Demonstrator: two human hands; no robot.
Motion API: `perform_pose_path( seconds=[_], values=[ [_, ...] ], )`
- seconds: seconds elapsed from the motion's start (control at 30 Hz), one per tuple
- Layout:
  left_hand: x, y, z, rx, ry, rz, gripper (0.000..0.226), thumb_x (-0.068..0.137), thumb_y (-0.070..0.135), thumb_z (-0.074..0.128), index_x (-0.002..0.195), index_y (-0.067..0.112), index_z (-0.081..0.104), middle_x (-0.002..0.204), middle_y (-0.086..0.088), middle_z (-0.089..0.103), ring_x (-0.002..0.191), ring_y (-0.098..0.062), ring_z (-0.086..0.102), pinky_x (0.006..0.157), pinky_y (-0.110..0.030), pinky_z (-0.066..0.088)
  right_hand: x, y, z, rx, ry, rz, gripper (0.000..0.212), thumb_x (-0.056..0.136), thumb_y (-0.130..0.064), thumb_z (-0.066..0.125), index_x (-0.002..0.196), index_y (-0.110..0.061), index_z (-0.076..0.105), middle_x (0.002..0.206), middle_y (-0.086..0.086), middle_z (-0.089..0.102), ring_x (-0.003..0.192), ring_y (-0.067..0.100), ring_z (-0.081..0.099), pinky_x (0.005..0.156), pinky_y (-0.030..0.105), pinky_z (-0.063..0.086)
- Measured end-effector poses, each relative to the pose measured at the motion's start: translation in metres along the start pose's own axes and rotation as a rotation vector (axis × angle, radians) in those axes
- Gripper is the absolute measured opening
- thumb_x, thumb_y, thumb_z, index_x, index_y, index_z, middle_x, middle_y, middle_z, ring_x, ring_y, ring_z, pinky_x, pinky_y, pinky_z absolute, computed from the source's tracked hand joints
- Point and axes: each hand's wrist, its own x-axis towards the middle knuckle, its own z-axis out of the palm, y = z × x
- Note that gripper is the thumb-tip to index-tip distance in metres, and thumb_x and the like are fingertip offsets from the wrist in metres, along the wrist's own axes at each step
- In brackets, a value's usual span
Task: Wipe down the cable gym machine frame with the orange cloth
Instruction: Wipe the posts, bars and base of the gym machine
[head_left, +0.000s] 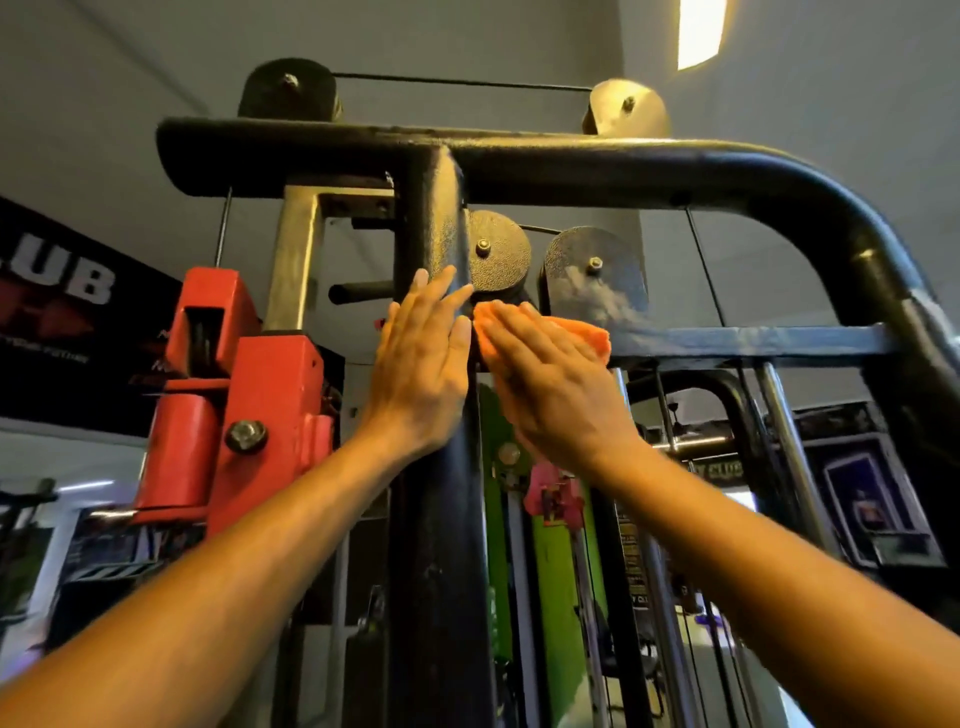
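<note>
Gym frame (436, 519); cloth (582, 332) under right hand (550, 389)

Red bracket assembly (234, 395), bolted: left of the grip, just beside it. Dark wall banner (67, 312) with white lettering: far left of the grip, behind. Ceiling light panel (698, 31): high above, right of the grip. Framed poster (867, 506): lower right, well apart. Green panel (561, 592): below the grip.

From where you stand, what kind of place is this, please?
Most likely a gym. A black cable machine frame with pulleys and cables fills the view, a red weight machine part stands at the left, and a wall banner appears to read "CLUB".
</note>
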Motion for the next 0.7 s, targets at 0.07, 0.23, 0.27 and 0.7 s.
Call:
perform_pose_path(
  seconds=[0.07,0.23,0.27,0.7],
  values=[
    [-0.001,-0.001,0.000,-0.011,0.004,-0.003,0.052,0.112,0.038,0.029,0.160,0.027,0.046,0.175,0.011,0.026,0.164,-0.003,0.003,0.131,-0.029,-0.006,-0.002,0.016,-0.010,-0.012,-0.010,0.142,0.054,0.117,-0.043,0.040,0.168,-0.028,0.036,0.177,-0.004,0.030,0.166,0.021,0.022,0.131,0.055,0.027],
    [-0.001,0.000,-0.001,-0.001,-0.021,0.006,0.053,0.111,0.038,0.029,0.159,0.025,0.048,0.176,0.010,0.025,0.164,-0.006,0.003,0.135,-0.041,-0.002,0.006,-0.040,0.011,0.042,0.029,0.194,0.052,0.117,-0.040,0.040,0.167,-0.025,0.039,0.176,-0.002,0.032,0.167,0.022,0.018,0.134,0.051,0.019],
    [-0.001,0.000,-0.001,0.014,-0.026,0.004,0.053,0.112,0.038,0.029,0.160,0.025,0.048,0.176,0.010,0.024,0.164,-0.006,0.002,0.135,-0.042,-0.002,0.006,-0.044,0.013,0.043,0.021,0.159,0.053,0.117,-0.038,0.043,0.167,-0.023,0.039,0.176,-0.001,0.033,0.166,0.022,0.020,0.134,0.050,0.021],
    [0.004,0.021,-0.002,0.365,-0.202,0.188,0.059,0.107,0.043,0.031,0.159,0.023,0.049,0.175,0.001,0.028,0.165,-0.020,0.013,0.134,-0.050,-0.002,-0.006,0.041,-0.091,0.042,-0.114,0.257,0.059,0.111,-0.052,0.037,0.166,-0.030,0.042,0.173,-0.001,0.039,0.159,0.033,0.037,0.121,0.056,0.044]
  ],
)
